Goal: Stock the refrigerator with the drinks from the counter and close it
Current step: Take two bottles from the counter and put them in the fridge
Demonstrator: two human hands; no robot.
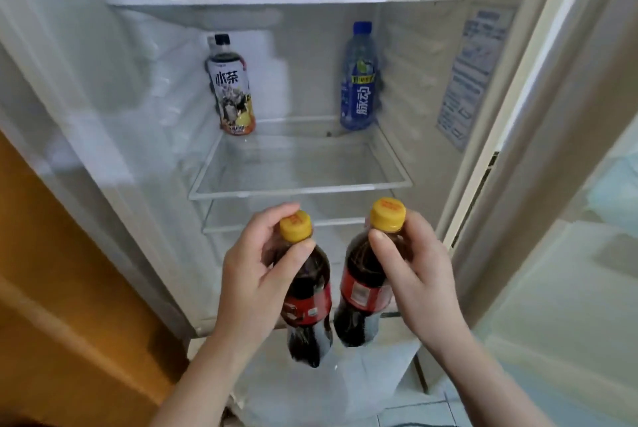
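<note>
The left hand (252,274) pinches a dark, yellow-capped plastic cola bottle (307,292) by its neck, and the right hand (414,271) pinches the twin bottle (362,288) likewise. Both hang before the open white refrigerator (407,47), below its clear glass shelf (300,190). Held so high, either may swing, clip the shelf rim, or slip.

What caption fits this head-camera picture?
Left hand grips left cola, right hand grips right cola, facing the open fridge.

Glass shelf (300,189) bears tea bottle (232,88) left; blue bottle (359,78) right.
</note>
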